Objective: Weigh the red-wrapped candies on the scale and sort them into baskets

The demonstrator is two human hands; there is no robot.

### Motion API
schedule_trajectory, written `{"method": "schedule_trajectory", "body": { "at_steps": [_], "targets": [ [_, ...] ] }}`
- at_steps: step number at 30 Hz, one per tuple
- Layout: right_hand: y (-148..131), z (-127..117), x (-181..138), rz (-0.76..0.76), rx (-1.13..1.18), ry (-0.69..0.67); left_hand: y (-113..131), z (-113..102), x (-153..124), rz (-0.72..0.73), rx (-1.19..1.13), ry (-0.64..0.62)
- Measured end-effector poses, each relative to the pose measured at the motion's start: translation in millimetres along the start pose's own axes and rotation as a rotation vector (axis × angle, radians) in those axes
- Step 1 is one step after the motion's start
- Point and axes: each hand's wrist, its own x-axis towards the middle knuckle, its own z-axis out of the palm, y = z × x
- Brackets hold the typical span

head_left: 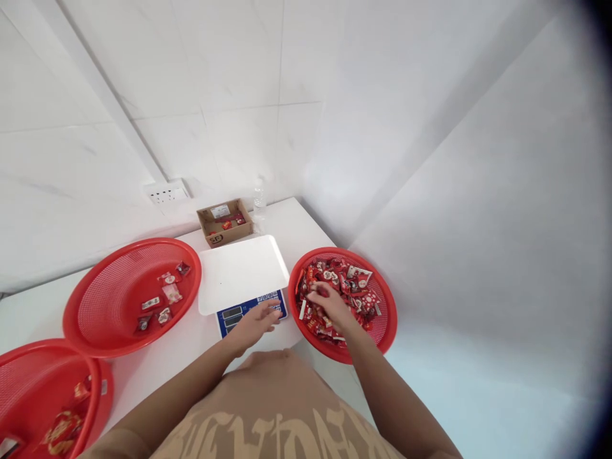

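My right hand [331, 306] is over the red plastic basket [389, 319] on the right, its fingers curved and apart at the pile of wrapped candies [329, 275]. Nothing shows clearly in its grasp. The candies have mostly red wrappers, some with white or pink prints. Over the lower edge of the digital scale [233, 312], my left hand [258, 324] hangs open, fingers loosely stretched and without anything in them. The scale has a blue key panel and a bare white weighing tray [243, 268].
A red basket [105, 306] left of the scale holds several wrapped candies; another basket [48, 347] at lower left holds some too. Behind the scale stand a small cardboard box [217, 237] with red packets and a clear bottle [259, 194]. Walls border the table's back and right.
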Motion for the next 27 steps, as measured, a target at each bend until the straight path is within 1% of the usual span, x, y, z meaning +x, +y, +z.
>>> {"method": "schedule_trajectory", "body": {
  "at_steps": [2, 3, 4, 6, 7, 9, 10, 12, 14, 15, 16, 17, 18, 20, 21, 22, 24, 27],
  "targets": [
    [-0.6, 27.3, -2.2, -0.066, -0.100, -0.194, 5.4, 7.3, 3.6, -0.102, -0.200, -0.057],
    [-0.1, 39.5, -2.6, -0.092, -0.147, -0.268, 6.4, 9.2, 6.6, -0.132, -0.287, -0.063],
    [0.8, 50.3, -2.1, -0.129, -0.189, -0.301, 6.4, 9.8, 10.2, -0.152, -0.359, -0.058],
    [3.4, 66.9, 2.5, -0.161, -0.229, -0.295, 4.5, 6.6, 18.3, -0.187, -0.460, -0.015],
    [4.4, 73.3, 6.7, -0.148, -0.225, -0.273, 3.5, 3.1, 22.3, -0.206, -0.501, 0.020],
    [4.0, 84.0, 17.8, -0.062, -0.166, -0.244, 3.5, -6.8, 29.2, -0.227, -0.580, 0.096],
    [2.1, 89.1, 24.3, -0.014, -0.116, -0.232, 5.0, -12.7, 32.0, -0.221, -0.616, 0.138],
    [-4.7, 99.0, 37.2, 0.047, 0.011, -0.212, 10.4, -25.9, 36.8, -0.162, -0.668, 0.219],
    [-13.5, 106.7, 48.4, 0.068, 0.129, -0.233, 16.7, -40.2, 40.7, -0.101, -0.677, 0.277],
    [-17.3, 108.5, 53.0, 0.068, 0.150, -0.255, 19.1, -47.3, 42.3, -0.087, -0.672, 0.306],
    [-19.9, 108.4, 56.8, 0.050, 0.130, -0.271, 20.5, -54.0, 43.5, -0.084, -0.666, 0.341],
    [-21.1, 106.2, 59.9, 0.007, 0.061, -0.264, 20.7, -60.2, 44.4, -0.091, -0.658, 0.382],
    [-20.6, 101.8, 62.4, -0.063, -0.053, -0.226, 19.6, -65.6, 44.8, -0.101, -0.651, 0.427],
    [-14.9, 88.2, 65.8, -0.244, -0.364, -0.080, 14.1, -73.3, 44.1, -0.114, -0.642, 0.494],
    [-10.4, 79.8, 67.0, -0.314, -0.527, 0.001, 10.3, -75.5, 43.0, -0.120, -0.637, 0.507],
    [-5.6, 71.3, 67.9, -0.348, -0.677, 0.068, 6.3, -76.6, 41.6, -0.128, -0.634, 0.505],
    [3.8, 55.3, 69.1, -0.321, -0.902, 0.147, -1.3, -76.5, 37.6, -0.150, -0.628, 0.483],
    [14.0, 35.6, 69.0, -0.237, -1.075, 0.208, -8.1, -73.4, 30.7, -0.175, -0.609, 0.437]
  ]
}}
